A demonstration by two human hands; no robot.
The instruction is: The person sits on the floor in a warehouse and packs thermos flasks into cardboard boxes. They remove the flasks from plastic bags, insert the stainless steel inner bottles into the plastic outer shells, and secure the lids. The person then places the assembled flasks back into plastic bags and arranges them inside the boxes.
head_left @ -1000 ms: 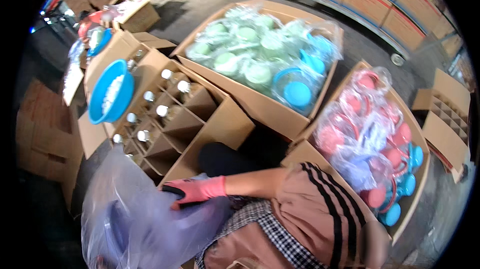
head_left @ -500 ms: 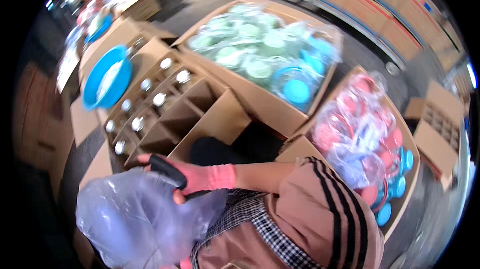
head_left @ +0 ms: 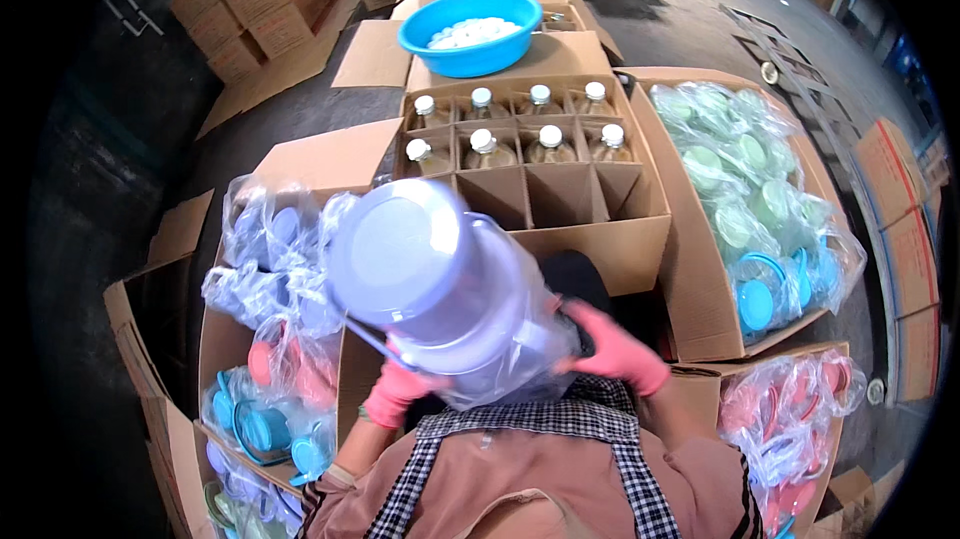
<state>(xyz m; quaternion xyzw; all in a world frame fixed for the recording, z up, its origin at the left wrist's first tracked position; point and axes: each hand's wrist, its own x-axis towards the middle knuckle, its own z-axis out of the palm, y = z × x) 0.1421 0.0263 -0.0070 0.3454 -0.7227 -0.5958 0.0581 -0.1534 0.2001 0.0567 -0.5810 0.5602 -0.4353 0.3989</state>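
A large lavender plastic lid (head_left: 405, 249) with a wide collar and a thin handle is tilted in front of my chest, with a clear plastic bag (head_left: 500, 379) around its lower part. My left hand (head_left: 400, 389), in a pink glove, grips it from below; the lid partly hides those fingers. On the opposite side my right hand (head_left: 615, 349), gloved in pink with dark finger parts and smeared by motion, has thumb and fingers around the bag's edge. Just beyond is an open divided carton (head_left: 580, 239) with two rows of white-capped clear bottles (head_left: 550, 144).
A blue basin (head_left: 470, 64) of small white pieces rests on the carton flaps ahead. Bagged green and blue lids (head_left: 750, 154) fill a box at right; pink ones (head_left: 790, 399) lie nearer. At left another box holds bagged lavender, pink and blue lids (head_left: 265, 429).
My view has swung left, so the divided carton is now straight ahead. The bagged lavender lid has come up from low left to the middle, and both hands are now at it.
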